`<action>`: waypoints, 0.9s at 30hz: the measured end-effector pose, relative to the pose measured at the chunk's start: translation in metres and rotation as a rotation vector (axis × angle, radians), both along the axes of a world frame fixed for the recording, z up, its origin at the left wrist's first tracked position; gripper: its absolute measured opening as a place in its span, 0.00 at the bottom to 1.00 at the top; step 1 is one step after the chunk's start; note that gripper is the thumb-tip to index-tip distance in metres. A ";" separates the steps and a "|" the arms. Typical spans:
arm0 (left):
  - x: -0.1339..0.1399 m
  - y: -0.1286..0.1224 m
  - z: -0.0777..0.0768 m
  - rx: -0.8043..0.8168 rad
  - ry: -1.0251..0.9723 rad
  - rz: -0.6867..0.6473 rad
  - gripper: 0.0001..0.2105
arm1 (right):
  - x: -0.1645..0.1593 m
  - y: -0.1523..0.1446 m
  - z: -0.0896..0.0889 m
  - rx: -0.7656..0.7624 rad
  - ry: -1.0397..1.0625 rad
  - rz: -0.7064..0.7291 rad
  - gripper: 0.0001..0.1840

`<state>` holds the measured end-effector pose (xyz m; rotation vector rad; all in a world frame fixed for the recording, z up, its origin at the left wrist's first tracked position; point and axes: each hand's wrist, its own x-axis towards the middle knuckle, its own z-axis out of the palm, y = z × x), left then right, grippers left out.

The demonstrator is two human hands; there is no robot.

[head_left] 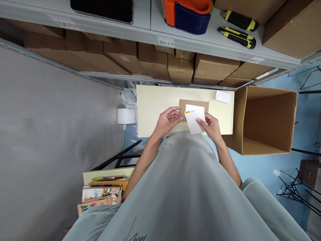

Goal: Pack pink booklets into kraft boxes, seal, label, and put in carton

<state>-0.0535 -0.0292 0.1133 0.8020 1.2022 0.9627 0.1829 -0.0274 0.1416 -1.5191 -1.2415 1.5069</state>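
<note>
My right hand grips a white card with a small yellow mark and fine print near its top, thumb across its face. Whether it is one sheet or several I cannot tell. My left hand is beside the card's left edge, fingers curled loosely and apart, with nothing in it. Beneath the card, a flat brown cardboard piece lies on the pale yellow table. A stack of white cards rests at the table's far right corner.
An open cardboard box stands right of the table. Overhead, a metal shelf carries brown boxes, yellow-and-black utility knives and an orange and blue holder. A white roll is at the left; books lie lower left.
</note>
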 end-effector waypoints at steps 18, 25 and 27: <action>-0.001 0.000 -0.005 0.058 -0.014 -0.005 0.19 | -0.002 -0.001 -0.001 0.007 0.000 0.005 0.29; -0.001 0.000 -0.002 0.095 0.051 0.001 0.07 | -0.001 -0.001 -0.004 0.008 0.002 0.013 0.28; -0.002 0.000 -0.002 0.107 0.074 0.002 0.06 | -0.002 -0.001 -0.003 0.006 -0.003 0.016 0.28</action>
